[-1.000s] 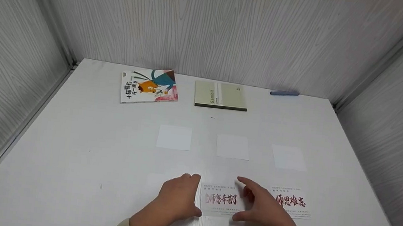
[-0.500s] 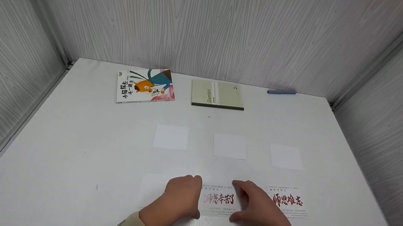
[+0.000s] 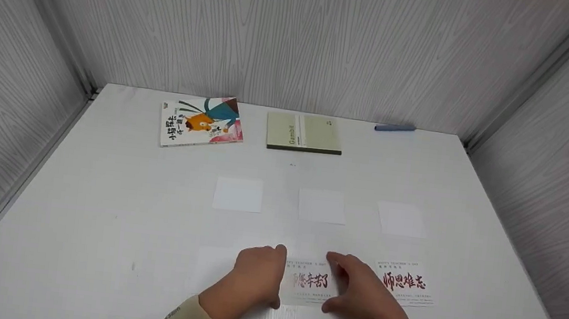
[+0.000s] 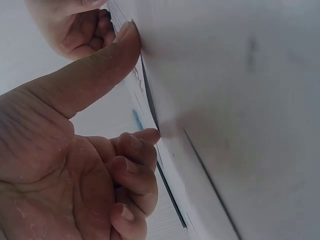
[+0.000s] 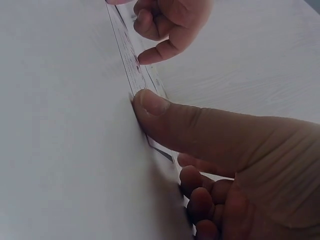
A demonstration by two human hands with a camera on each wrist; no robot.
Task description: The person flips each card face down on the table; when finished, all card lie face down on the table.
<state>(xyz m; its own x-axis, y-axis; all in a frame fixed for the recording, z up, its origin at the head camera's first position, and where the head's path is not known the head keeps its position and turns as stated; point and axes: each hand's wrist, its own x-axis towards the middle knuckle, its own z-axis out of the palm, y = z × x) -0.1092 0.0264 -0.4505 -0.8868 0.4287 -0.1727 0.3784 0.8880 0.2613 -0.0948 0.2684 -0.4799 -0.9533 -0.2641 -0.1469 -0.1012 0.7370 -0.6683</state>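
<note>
Both hands, left hand (image 3: 256, 275) and right hand (image 3: 361, 289), pinch the flat card (image 3: 309, 282), long axis left-right.

Smooth paper card (image 3: 309, 282) lies on a matt white table (image 3: 100, 203) beside wood-grain walls (image 3: 297, 39).
</note>
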